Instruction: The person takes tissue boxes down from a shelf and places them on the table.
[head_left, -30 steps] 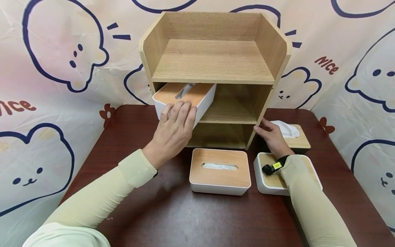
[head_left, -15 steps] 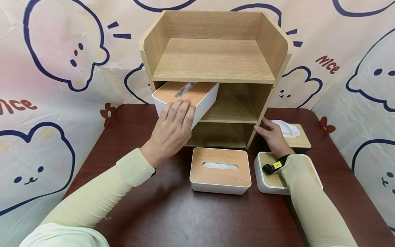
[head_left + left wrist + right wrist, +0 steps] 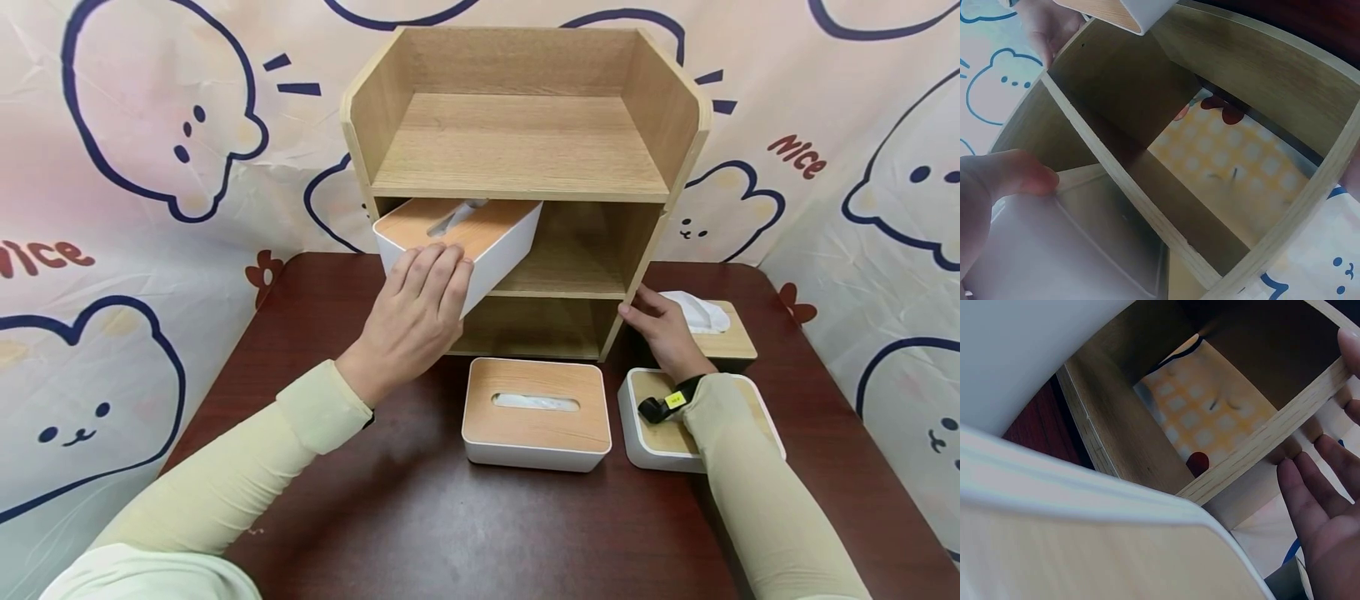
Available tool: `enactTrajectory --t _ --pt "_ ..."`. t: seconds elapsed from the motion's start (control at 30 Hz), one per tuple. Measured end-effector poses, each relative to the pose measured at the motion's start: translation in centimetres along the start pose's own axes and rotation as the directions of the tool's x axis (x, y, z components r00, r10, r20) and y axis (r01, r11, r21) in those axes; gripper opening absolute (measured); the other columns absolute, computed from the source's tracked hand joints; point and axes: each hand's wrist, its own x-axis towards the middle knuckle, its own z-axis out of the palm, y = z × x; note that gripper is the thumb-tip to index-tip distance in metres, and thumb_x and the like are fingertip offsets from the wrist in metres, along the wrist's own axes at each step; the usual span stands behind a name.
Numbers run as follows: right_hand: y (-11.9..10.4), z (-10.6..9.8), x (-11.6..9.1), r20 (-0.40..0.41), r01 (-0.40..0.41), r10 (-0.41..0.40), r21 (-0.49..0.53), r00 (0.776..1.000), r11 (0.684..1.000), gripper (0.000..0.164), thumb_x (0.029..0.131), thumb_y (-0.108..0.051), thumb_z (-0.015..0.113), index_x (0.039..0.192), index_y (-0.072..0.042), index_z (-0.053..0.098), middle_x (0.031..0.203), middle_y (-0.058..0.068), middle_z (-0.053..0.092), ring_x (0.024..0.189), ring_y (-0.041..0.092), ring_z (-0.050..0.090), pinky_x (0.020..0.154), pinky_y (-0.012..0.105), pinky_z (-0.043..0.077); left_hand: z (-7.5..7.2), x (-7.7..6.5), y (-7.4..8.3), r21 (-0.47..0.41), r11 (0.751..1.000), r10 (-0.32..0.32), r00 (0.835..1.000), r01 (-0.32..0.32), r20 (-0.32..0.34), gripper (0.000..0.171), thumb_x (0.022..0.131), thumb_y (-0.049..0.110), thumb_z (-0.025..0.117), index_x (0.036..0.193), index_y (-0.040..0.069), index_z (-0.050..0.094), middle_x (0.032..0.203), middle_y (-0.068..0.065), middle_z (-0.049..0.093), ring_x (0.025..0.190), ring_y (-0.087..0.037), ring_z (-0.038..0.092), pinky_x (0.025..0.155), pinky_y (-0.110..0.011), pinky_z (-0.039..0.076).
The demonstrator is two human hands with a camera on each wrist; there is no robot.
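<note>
In the head view my left hand (image 3: pixel 411 312) grips a white tissue box (image 3: pixel 501 265) with a wood-look lid, its fingers over the near end of the lid. The left wrist view shows the thumb (image 3: pixel 1032 175) against the tissue box's white wall (image 3: pixel 1054 250). The box sits askew, its far part inside the middle compartment of a wooden desk shelf (image 3: pixel 517 150) and its near end jutting out at the left. My right hand (image 3: pixel 667 333) holds the shelf's right side panel, thumb at the front edge and fingertips (image 3: pixel 1291 478) on the outer face.
A second white tissue box (image 3: pixel 536 429) with a wood-look lid stands before the shelf. To its right, under my right forearm, is another white box (image 3: pixel 652 442); behind that stands a dark-sided tissue box (image 3: pixel 731 337) with a raised tissue. All rest on the dark red table (image 3: pixel 450 533).
The tissue box in my left hand has turned slightly, its far right corner shifting right along the compartment opening. My left hand has moved a little left; my right hand stays on the panel.
</note>
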Motion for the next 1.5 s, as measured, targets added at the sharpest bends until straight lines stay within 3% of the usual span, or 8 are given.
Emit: enactTrajectory --t 0.37,0.77,1.0,1.23,1.5 --pt "-0.1 0.2 0.0 0.005 -0.017 0.017 -0.005 1.000 1.000 0.059 0.095 -0.014 0.066 0.148 -0.007 0.040 0.145 0.016 0.045 0.124 0.017 0.048 0.097 0.018 0.042 0.2 -0.2 0.1 0.038 0.999 0.002 0.997 0.001 -0.077 0.040 0.087 0.003 0.052 0.126 -0.006 0.051 0.129 -0.020 0.053 0.111 -0.037 0.050 0.094 -0.048 0.042" --pt "-0.2 0.2 0.0 0.005 -0.004 0.004 0.010 1.000 1.000 0.060 0.095 -0.013 0.067 0.147 -0.005 0.040 0.144 0.015 0.047 0.123 0.016 0.049 0.098 0.018 0.042 0.2 -0.7 -0.1 0.011 1.000 0.003 0.997 -0.002 -0.073 0.049 0.081 0.004 0.055 0.128 -0.007 0.048 0.125 -0.023 0.051 0.109 -0.040 0.049 0.092 -0.049 0.043" --pt "-0.2 0.1 0.0 0.009 -0.006 0.006 -0.005 1.000 1.000 0.059 0.095 -0.013 0.066 0.148 -0.006 0.040 0.144 0.017 0.046 0.122 0.016 0.049 0.097 0.018 0.042 0.1 -0.8 -0.3 0.005 1.000 0.016 0.997 -0.016 -0.076 0.049 0.079 0.003 0.054 0.126 -0.007 0.047 0.132 -0.023 0.050 0.112 -0.039 0.049 0.094 -0.048 0.043" --pt "-0.2 0.0 0.0 0.004 -0.004 0.005 -0.019 1.000 1.000 0.059 0.095 -0.014 0.066 0.148 -0.007 0.041 0.144 0.017 0.045 0.121 0.016 0.051 0.096 0.018 0.043 0.1 -1.1 -0.4 -0.017 0.999 0.026 0.998 -0.027 -0.061 0.044 0.082 0.001 0.052 0.125 -0.008 0.047 0.131 -0.023 0.051 0.115 -0.039 0.049 0.098 -0.048 0.042" --pt "-0.2 0.0 -0.1 -0.001 -0.021 0.021 -0.031 1.000 0.999 0.061 0.095 -0.016 0.066 0.149 -0.007 0.039 0.146 0.019 0.042 0.122 0.017 0.049 0.096 0.017 0.042 0.1 -1.0 -0.4 0.003 1.000 0.023 0.995 -0.023 -0.095 0.045 0.083 0.001 0.054 0.126 -0.009 0.047 0.125 -0.025 0.052 0.111 -0.041 0.051 0.093 -0.050 0.044"
